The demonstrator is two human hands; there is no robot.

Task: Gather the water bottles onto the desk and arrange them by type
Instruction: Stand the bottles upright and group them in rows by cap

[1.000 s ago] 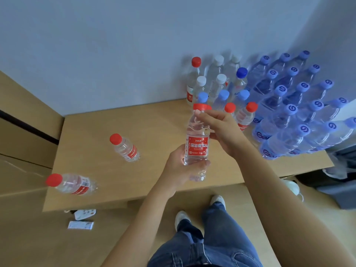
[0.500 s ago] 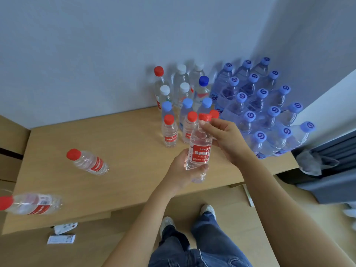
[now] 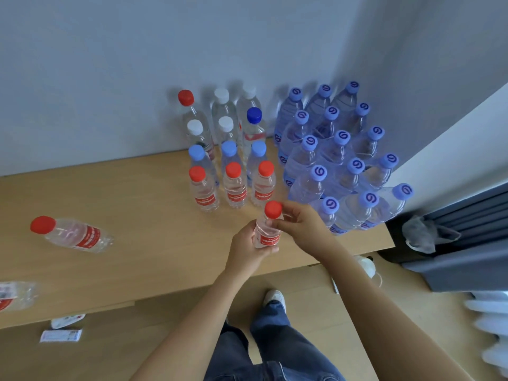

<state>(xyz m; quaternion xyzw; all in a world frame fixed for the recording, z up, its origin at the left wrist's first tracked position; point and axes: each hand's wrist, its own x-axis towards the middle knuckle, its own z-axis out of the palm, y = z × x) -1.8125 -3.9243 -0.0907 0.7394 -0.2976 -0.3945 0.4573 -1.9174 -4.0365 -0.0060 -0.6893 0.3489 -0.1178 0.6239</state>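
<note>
Both hands hold one red-capped bottle [image 3: 268,228] upright near the front edge of the worktop [image 3: 154,243] — the left hand [image 3: 248,250] wraps its labelled body, hiding the base, while the right hand [image 3: 301,226] pinches the neck just under the cap. It stands just in front of a row of three red-capped bottles [image 3: 233,187]. A fallen bottle [image 3: 72,235] lies well to the left; another [image 3: 13,295] is cut off by the frame edge, blurred — its cap out of view.

Clear glossy plastic bottle [image 3: 267,234] in my hands, smooth red plastic cap [image 3: 273,209]; matt pale wood-look counter [image 3: 143,204]; my jeans [image 3: 277,350] are blue denim.
</note>
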